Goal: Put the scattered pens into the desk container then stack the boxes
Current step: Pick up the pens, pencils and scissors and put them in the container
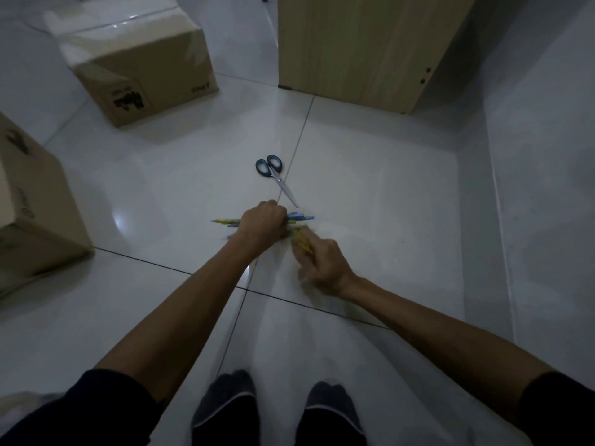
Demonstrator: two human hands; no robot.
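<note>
Left hand [262,222] has its grip clamped on a bundle of pens [301,217] just above the floor [370,194], right hand [322,262] closed on a yellow one. I'd square the tips together before standing, no container visible yet.

Glossy white tiled floor [370,194]: scissors [276,178] mid-floor, two cardboard boxes [138,69] toward the left edge, wooden cabinet [363,49] at the far side.
</note>
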